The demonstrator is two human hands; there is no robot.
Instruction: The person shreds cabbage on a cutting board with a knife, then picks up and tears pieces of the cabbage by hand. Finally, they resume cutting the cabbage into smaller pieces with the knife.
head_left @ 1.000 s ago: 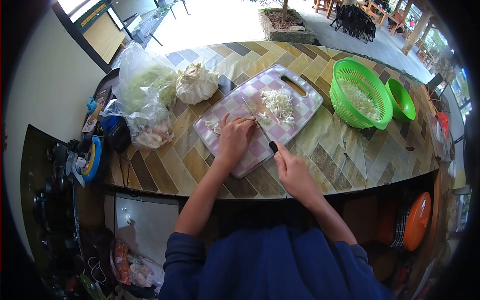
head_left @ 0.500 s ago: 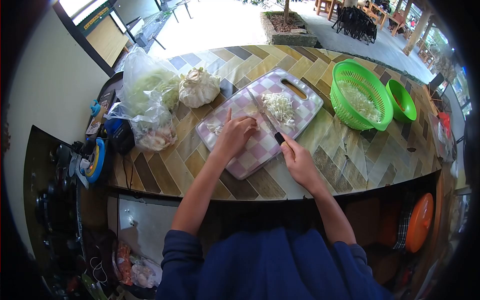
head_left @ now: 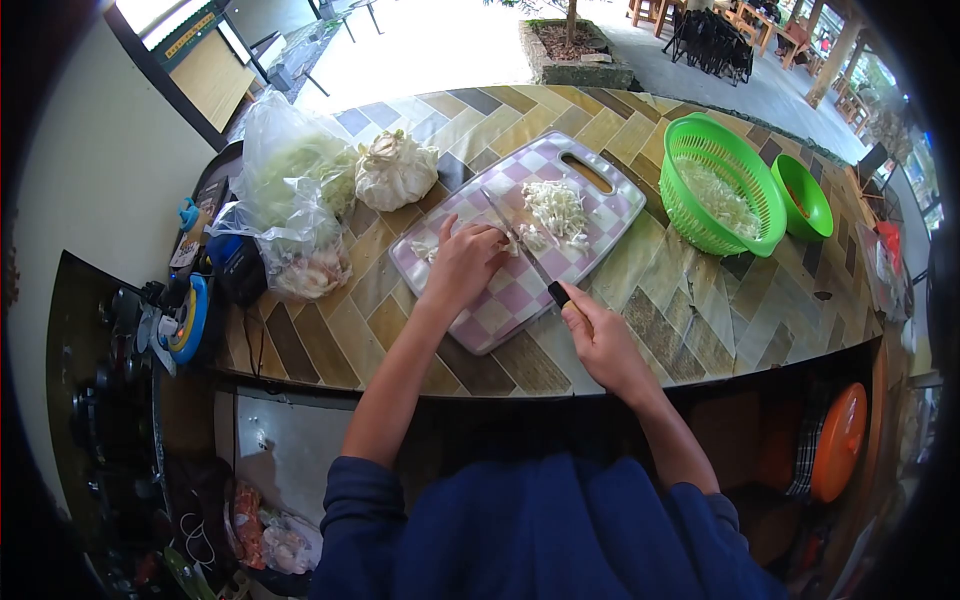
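Observation:
A pink and white checked cutting board [head_left: 490, 310] lies on the tiled table. My right hand [head_left: 603, 342] grips the black handle of a knife [head_left: 537, 266], whose blade slants up and left across the board. Left of the blade, my left hand [head_left: 463, 266] has its fingers bent over a pale piece of vegetable, mostly hidden under them. Chopped white vegetable [head_left: 555, 210] is heaped right of the blade, with a smaller clump [head_left: 531, 237] close to it. A few white bits [head_left: 424, 250] lie by the board's left edge.
A whole pale vegetable head [head_left: 396, 172] and a clear plastic bag [head_left: 290, 200] of vegetables are at the left. To the right stand a green colander [head_left: 672, 200] with shreds and a green bowl [head_left: 815, 208]. Blue-cased items [head_left: 190, 325] sit at the left edge.
The knife has shifted slightly left and down relative to the chopped heap, and a small cut clump now shows right of its blade. My left hand has moved slightly left.

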